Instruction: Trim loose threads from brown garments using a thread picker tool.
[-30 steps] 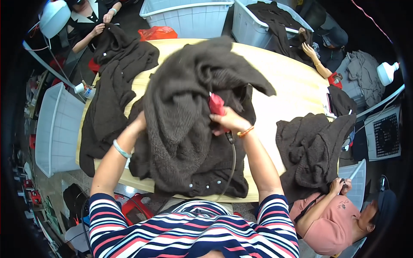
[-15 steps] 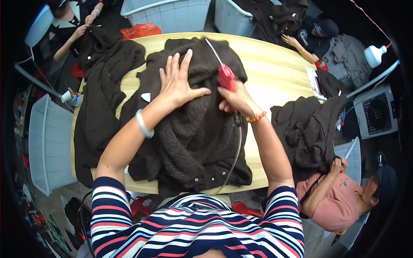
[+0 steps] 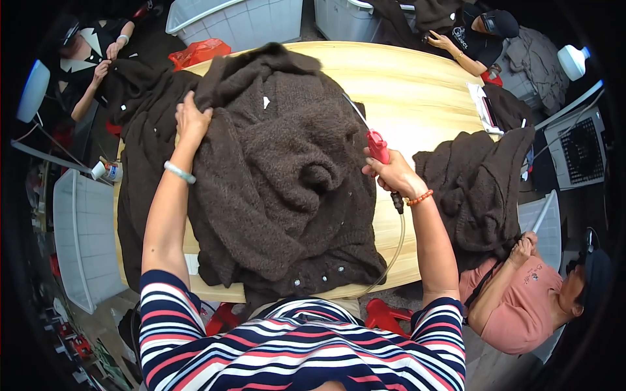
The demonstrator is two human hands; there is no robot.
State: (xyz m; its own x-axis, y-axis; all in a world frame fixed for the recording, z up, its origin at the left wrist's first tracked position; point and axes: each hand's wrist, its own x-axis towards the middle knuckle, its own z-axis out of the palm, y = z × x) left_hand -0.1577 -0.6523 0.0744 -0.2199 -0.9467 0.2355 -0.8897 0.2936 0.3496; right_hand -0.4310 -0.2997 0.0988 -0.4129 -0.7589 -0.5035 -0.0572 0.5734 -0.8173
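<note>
A dark brown knitted garment [image 3: 280, 150], with a few buttons near its lower edge, lies bunched on the wooden table before me. My left hand [image 3: 191, 120] grips the garment at its left side, fingers partly hidden in a raised fold. Held in my right hand [image 3: 394, 173] is a red air blow gun [image 3: 377, 146] with a long thin metal nozzle. The nozzle points up and left, its tip close to the garment's right edge. From the gun a clear hose [image 3: 399, 251] runs down toward my body.
More brown knits lie left [image 3: 153, 98] and right [image 3: 469, 189] on the table [image 3: 385, 72]. Co-workers sit at upper left, upper right and lower right. Plastic bins [image 3: 238, 26] stand around; a red bag [image 3: 199, 55] lies at the far edge.
My left hand has gone from lying spread on the garment to gripping its left side, and the cloth has been lifted and shifted. The blow gun has moved right and down, off the garment's middle.
</note>
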